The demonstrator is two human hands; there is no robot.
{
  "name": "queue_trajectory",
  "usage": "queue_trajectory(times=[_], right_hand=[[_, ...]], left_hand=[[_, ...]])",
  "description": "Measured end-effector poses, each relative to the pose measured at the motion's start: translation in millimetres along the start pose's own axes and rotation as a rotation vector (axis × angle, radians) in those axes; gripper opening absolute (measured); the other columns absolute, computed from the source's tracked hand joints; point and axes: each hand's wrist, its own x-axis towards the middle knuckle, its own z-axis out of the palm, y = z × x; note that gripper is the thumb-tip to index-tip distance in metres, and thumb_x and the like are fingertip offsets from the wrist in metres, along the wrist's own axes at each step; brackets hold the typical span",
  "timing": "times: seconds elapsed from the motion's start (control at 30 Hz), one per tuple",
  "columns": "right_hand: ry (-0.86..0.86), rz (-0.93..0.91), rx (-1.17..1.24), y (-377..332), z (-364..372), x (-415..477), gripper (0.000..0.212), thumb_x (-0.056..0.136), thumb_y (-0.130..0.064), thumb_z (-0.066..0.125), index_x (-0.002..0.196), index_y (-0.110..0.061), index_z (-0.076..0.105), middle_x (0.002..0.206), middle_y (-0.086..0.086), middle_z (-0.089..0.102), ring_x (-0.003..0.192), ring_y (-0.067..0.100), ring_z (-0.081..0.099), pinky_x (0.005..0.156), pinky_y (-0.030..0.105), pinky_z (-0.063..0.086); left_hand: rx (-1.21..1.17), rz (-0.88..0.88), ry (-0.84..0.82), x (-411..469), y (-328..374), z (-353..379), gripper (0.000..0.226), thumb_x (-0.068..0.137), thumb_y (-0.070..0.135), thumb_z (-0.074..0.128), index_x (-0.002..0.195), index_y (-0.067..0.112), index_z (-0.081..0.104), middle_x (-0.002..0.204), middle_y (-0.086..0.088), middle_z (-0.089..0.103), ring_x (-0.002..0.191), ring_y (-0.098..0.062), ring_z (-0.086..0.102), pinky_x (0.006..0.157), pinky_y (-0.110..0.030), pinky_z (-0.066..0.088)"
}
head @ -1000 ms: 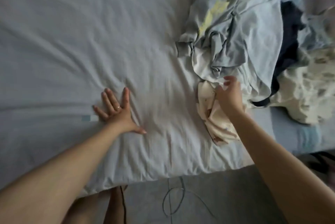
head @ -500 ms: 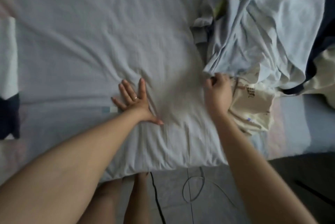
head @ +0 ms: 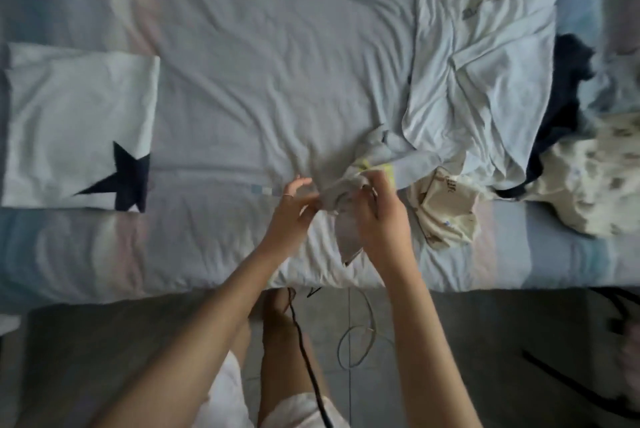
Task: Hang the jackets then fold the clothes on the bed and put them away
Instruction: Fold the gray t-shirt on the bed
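Both hands meet over the near edge of the bed (head: 242, 88), each pinching the same grey garment (head: 349, 199): the left hand (head: 292, 209) grips its bunched end between thumb and fingertips, with a ring showing on one finger, and the right hand (head: 381, 216) is closed on the cloth just beside it, knuckles toward the camera. A pointed flap of the grey garment hangs down between the two wrists, and the rest trails away to the right across the sheet, with a patch of pale yellow showing just above the right hand. That trailing end runs into the pile of unfolded clothes on the right side of the bed, where a large pale blue shirt (head: 485, 74) lies crumpled on top, a dark navy piece (head: 561, 95) lies beside it toward the right edge, a cream printed garment (head: 446, 216) sits near the bed's front edge just right of the right hand, and another cream patterned piece (head: 595, 178) lies at the far right. On the left side of the bed, well apart from the hands, rests a folded white garment (head: 76, 122) with a dark star on it, lying flat. Below the bed edge the person's bare legs and a black cable (head: 308, 358) show against the tiled floor
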Motion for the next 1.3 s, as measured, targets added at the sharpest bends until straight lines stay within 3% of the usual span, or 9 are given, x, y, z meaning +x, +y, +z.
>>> queue_trajectory(times=[0.1,0.23,0.4,0.57,0.67,0.77,0.93,1.17,1.3], right_hand=[[0.086,-0.16,-0.01,-71.1,-31.7,11.8,0.021,0.094,-0.009,0.047,0.11,-0.019,0.056,0.085,-0.007,0.06,0.074,0.003,0.053,0.061,0.011,0.037],[0.182,-0.349,0.088,-180.3,-65.1,6.9,0.02,0.093,-0.009,0.048,0.107,-0.018,0.059,0.075,-0.012,0.057,0.065,0.001,0.051,0.061,0.021,0.039],[0.325,-0.499,0.314,-273.4,-101.7,8.0,0.021,0.088,0.003,0.051,0.097,-0.013,0.062,0.08,-0.017,0.059,0.073,-0.012,0.053,0.069,0.009,0.04],[0.297,-0.308,0.223,-316.1,-132.8,11.6,0.037,0.085,-0.018,0.069,0.118,-0.02,0.051,0.109,-0.006,0.056,0.096,0.008,0.053,0.077,0.017,0.042],[-0.161,-0.156,0.304,-319.5,-127.0,1.1,0.04,0.077,-0.028,0.078,0.107,-0.023,0.052,0.102,0.001,0.06,0.085,0.011,0.059,0.066,0.013,0.044],[-0.536,-0.193,0.057,-316.1,-97.7,-15.6,0.045,0.07,-0.03,0.082,0.105,-0.026,0.054,0.093,-0.006,0.062,0.081,0.005,0.057,0.068,0.018,0.046],[-0.075,-0.294,-0.088,-309.5,-79.7,-14.3,0.02,0.085,-0.007,0.06,0.068,-0.017,0.055,0.059,-0.006,0.052,0.063,0.014,0.048,0.06,0.033,0.036],[-0.057,-0.091,1.057,-353.8,-119.4,-9.7,0.024,0.1,-0.006,0.04,0.089,-0.006,0.062,0.068,0.001,0.07,0.064,0.008,0.066,0.058,0.02,0.053],[-0.055,-0.116,1.437,-363.0,-108.9,-2.7,0.016,0.101,-0.01,0.039,0.105,-0.005,0.053,0.082,0.006,0.06,0.072,0.012,0.059,0.066,0.02,0.052]], left_hand=[[-0.161,0.002,0.104,-17.6,65.4,-39.8,0.043,0.098,0.042,0.037,0.107,0.008,0.063,0.114,-0.004,0.061,0.109,-0.009,0.055,0.097,-0.022,0.037],[-0.185,0.069,0.108,-58.7,158.3,-107.5,0.05,0.076,0.06,0.052,0.086,0.012,0.047,0.072,0.003,0.046,0.063,-0.002,0.045,0.062,-0.022,0.037],[0.014,0.057,0.177,-71.4,206.1,-181.1,0.047,0.069,0.05,0.066,0.101,0.017,0.055,0.087,-0.002,0.067,0.084,-0.019,0.064,0.075,-0.035,0.048],[-0.449,0.008,0.379,-71.8,280.8,-255.3,0.017,0.094,0.021,0.055,0.112,0.02,0.057,0.098,0.003,0.064,0.092,-0.01,0.059,0.078,-0.018,0.044],[-0.724,-0.09,0.387,-65.5,329.3,-274.9,0.031,0.094,0.025,0.054,0.122,0.013,0.052,0.111,-0.007,0.061,0.102,-0.023,0.058,0.094,-0.04,0.048],[-0.901,0.034,0.399,-72.6,364.9,-283.1,0.007,0.095,0.016,0.053,0.099,0.012,0.058,0.095,-0.007,0.062,0.094,-0.024,0.059,0.092,-0.04,0.047],[-0.944,0.321,0.33,-82.0,360.8,-288.9,0.022,0.085,0.025,0.062,0.105,0.019,0.065,0.105,-0.009,0.069,0.105,-0.023,0.064,0.094,-0.036,0.048],[-0.581,0.361,-0.004,-87.7,342.8,-267.7,0.09,0.065,0.033,0.083,0.137,0.021,0.031,0.118,0.014,0.057,0.104,0.012,0.056,0.084,-0.012,0.045],[-0.454,0.352,-0.056,-86.6,331.6,-245.3,0.113,0.047,0.044,0.089,0.139,0.022,0.028,0.128,0.007,0.053,0.117,0.001,0.054,0.094,-0.023,0.047]])
